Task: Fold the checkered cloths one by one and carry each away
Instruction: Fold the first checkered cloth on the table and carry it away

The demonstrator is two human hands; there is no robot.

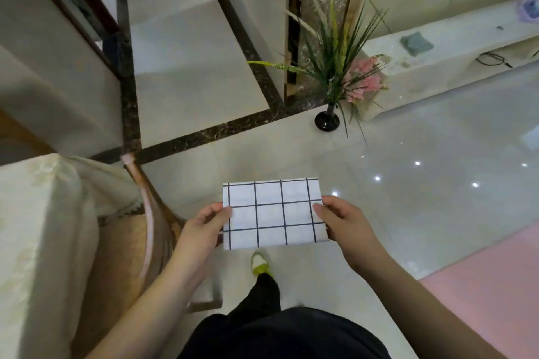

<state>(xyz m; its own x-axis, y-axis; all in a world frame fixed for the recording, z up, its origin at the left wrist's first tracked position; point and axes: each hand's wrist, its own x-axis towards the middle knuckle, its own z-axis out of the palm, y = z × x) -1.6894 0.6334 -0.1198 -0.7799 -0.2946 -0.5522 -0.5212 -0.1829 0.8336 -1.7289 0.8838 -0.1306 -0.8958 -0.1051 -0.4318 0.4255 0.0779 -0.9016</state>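
A white cloth with a dark grid pattern (272,213) is folded into a flat rectangle and held level in front of me, above the tiled floor. My left hand (205,227) grips its left edge with the thumb on top. Its right edge is pinched the same way by my right hand (342,226). Below the cloth I see my dark trousers and one foot in a yellow-green shoe (260,264) stepping forward.
A table with a cream tablecloth (43,227) stands at my left, with a wooden chair (151,213) beside it. Ahead, a black vase of grasses and pink flowers (328,119) stands on the glossy floor. A white low cabinet (437,46) runs along the right.
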